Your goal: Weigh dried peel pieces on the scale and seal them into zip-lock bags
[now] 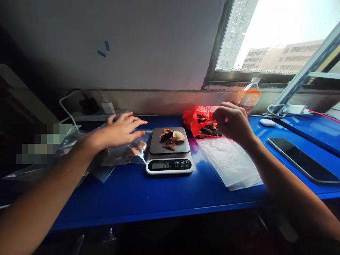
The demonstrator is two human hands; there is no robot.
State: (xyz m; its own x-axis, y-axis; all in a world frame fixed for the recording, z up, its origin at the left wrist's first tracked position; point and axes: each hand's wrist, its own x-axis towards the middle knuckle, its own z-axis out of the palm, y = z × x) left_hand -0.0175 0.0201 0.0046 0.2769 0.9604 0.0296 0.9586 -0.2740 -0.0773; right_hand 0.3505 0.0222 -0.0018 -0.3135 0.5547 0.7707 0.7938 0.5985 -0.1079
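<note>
A digital kitchen scale (170, 165) stands on the blue table, its display reading what looks like 8.6. Dried brown peel pieces (169, 146) and one pale, shell-like piece (179, 136) lie on its plate. My left hand (123, 129) is open, fingers spread, over a clear plastic bag (119, 153) with brown pieces inside, left of the scale. At the right, my right hand (232, 118) is curled beside an open red plastic bag (189, 119) full of dark dried peel (208, 127). Its fingertips are hidden, so whatever they may grip does not show.
Flat clear bags (231, 164) lie right of the scale. Farther right are a phone (302, 159) and a white earphone case (267, 122). An orange drink bottle (249, 94) stands near the wall. A white charger (107, 107) with its cable is at the back left. The table's front edge (148, 216) is close.
</note>
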